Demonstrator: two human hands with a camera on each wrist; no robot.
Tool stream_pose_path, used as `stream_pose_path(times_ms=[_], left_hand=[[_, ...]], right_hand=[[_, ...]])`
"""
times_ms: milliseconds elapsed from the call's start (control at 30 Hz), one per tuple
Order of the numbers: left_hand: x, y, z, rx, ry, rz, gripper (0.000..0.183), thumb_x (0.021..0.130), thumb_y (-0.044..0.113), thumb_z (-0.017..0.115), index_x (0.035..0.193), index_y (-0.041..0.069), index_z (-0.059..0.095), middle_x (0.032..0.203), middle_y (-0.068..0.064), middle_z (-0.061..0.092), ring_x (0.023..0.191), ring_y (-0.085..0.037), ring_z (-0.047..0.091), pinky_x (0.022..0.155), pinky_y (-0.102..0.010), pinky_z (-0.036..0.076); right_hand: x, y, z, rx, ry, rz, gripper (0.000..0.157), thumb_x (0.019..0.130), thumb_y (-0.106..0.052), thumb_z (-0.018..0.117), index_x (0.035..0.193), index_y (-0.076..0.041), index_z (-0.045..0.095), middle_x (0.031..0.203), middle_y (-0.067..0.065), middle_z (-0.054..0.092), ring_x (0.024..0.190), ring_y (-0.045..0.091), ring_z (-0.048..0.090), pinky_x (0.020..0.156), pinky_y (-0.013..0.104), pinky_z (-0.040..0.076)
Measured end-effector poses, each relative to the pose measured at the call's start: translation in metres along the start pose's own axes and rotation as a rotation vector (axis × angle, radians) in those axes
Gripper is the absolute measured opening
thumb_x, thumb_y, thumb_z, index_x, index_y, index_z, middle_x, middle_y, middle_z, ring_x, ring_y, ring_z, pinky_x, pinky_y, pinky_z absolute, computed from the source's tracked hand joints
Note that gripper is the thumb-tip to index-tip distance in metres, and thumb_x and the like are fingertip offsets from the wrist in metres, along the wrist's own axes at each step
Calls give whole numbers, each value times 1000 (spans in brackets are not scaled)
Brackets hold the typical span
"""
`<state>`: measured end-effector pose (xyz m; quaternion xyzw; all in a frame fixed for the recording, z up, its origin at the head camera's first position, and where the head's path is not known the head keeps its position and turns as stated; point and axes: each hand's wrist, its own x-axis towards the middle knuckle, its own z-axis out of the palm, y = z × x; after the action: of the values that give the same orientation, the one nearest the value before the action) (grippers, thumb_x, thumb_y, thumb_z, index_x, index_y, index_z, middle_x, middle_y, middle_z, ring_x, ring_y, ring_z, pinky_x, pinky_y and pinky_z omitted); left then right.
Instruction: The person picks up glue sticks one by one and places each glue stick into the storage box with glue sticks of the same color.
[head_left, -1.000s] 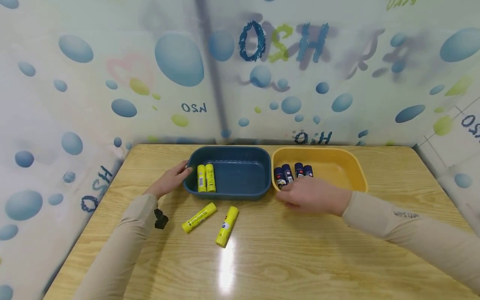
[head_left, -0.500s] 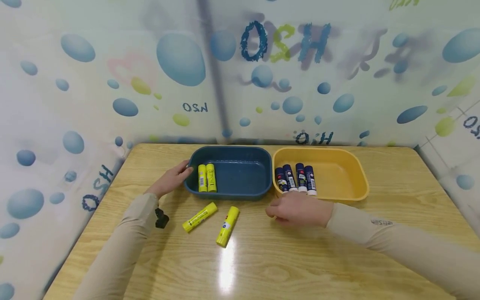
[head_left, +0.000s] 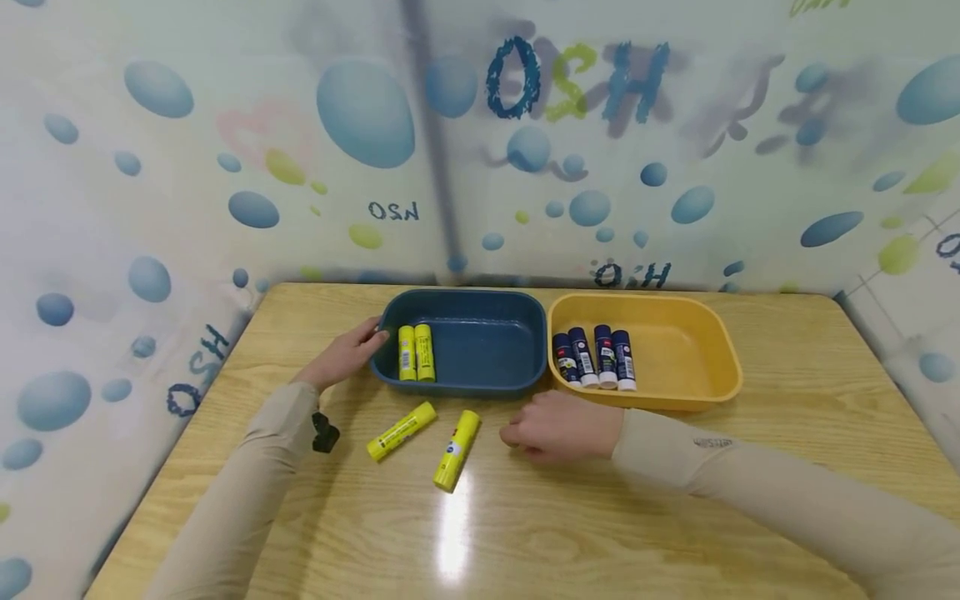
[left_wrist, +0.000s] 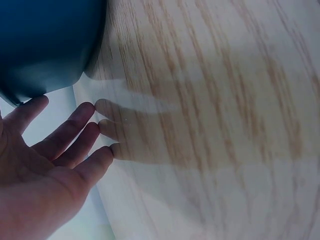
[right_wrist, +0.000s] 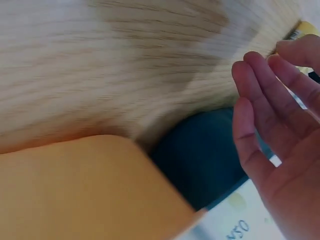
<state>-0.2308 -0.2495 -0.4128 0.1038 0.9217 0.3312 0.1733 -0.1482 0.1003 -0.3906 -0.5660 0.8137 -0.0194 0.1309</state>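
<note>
My left hand [head_left: 341, 357] rests against the left end of the blue bin [head_left: 495, 385], thumb at the rim. In the left wrist view its fingers [left_wrist: 67, 131] are spread and loosely extended, one touching the bin's outside. Over the table in front of the bins is my right hand [head_left: 564, 427], empty, with gently bent fingers [right_wrist: 265, 90]. A yellow glue stick [head_left: 457, 452] lies just left of it, and another yellow glue stick [head_left: 401, 431] lies farther left. Two more yellow glue sticks [head_left: 424, 353] sit side by side in the blue bin.
Right beside the blue bin stands a yellow-orange bin [head_left: 686, 367], holding several dark blue glue sticks [head_left: 604, 357] with white ends. Both bins are near the back of the wooden table [head_left: 570, 533]. A patterned wall [head_left: 465, 167] rises behind.
My right hand has withdrawn from the yellow-orange bin's front rim and moved left and toward me, uncovering the dark blue glue sticks. My left hand stays at the blue bin.
</note>
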Motion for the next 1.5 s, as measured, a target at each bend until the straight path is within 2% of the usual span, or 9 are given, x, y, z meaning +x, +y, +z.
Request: stream_pose_path(times_ms=[167, 300, 433, 533, 767, 933, 1033, 1200, 1500], left_hand=[[0, 2, -1, 6, -5, -2, 68, 105, 45, 32, 154, 2, 15, 155, -26, 18, 139, -44, 20, 109, -57, 20], [0, 1, -1, 7, -6, -4, 69, 105, 47, 31, 154, 2, 14, 155, -26, 17, 140, -44, 19, 109, -57, 20], [0, 0, -1, 12, -7, -5, 69, 105, 47, 31, 154, 2, 14, 155, -26, 17, 140, -44, 19, 109, -57, 20], [0, 1, -2, 15, -8, -5, 68, 105, 46, 31, 154, 2, 14, 155, -26, 18, 139, -44, 20, 109, -57, 21], [-1, 4, -2, 26, -5, 5, 66, 105, 43, 31, 154, 1, 15, 154, -27, 19, 139, -45, 21, 109, -57, 21], [0, 3, -1, 1, 26, 53, 62, 106, 36, 35, 155, 7, 13, 146, -31, 33, 132, -46, 34, 104, -59, 29], [0, 2, -1, -35, 49, 99, 61, 106, 29, 39, 156, 12, 9, 140, -33, 38, 126, -46, 40, 100, -60, 34], [-2, 3, -1, -56, 55, 128, 60, 106, 25, 40, 157, 14, 9, 143, -33, 34, 128, -46, 39, 98, -60, 35], [-1, 4, -1, -9, 73, 108, 60, 105, 30, 41, 156, 16, 13, 134, -33, 46, 121, -45, 47, 94, -59, 40]], right_hand=[[12, -9, -7, -80, 36, -38, 6, 92, -15, 65, 98, -16, 67, 78, -8, 57, 65, 8, 48, 60, 22, 37], [22, -16, -12, -129, 41, -41, 16, 93, -18, 65, 109, -16, 68, 98, -4, 65, 83, 11, 56, 75, 28, 44], [33, -22, -14, -153, 37, -24, 26, 94, -20, 63, 120, -17, 65, 116, -1, 62, 103, 15, 55, 88, 32, 45], [41, -25, -11, -167, 52, -24, 30, 93, -18, 63, 123, -19, 62, 122, -1, 59, 108, 15, 52, 87, 31, 44], [51, -30, 2, -211, 114, -50, 33, 93, -22, 64, 126, -21, 59, 122, 0, 57, 113, 17, 51, 97, 34, 36], [54, -29, 7, -222, 140, -44, 35, 91, -25, 68, 125, -21, 59, 119, 0, 58, 112, 18, 52, 104, 37, 32], [57, -31, 9, -230, 126, -25, 35, 91, -27, 68, 124, -22, 59, 120, 0, 58, 112, 18, 52, 100, 36, 36], [63, -35, 10, -254, 101, -9, 29, 93, -23, 65, 122, -23, 61, 120, 1, 59, 110, 18, 52, 90, 32, 43], [69, -42, 11, -219, 26, -15, 26, 99, -20, 57, 123, -28, 60, 122, 2, 59, 114, 21, 53, 98, 41, 42]])
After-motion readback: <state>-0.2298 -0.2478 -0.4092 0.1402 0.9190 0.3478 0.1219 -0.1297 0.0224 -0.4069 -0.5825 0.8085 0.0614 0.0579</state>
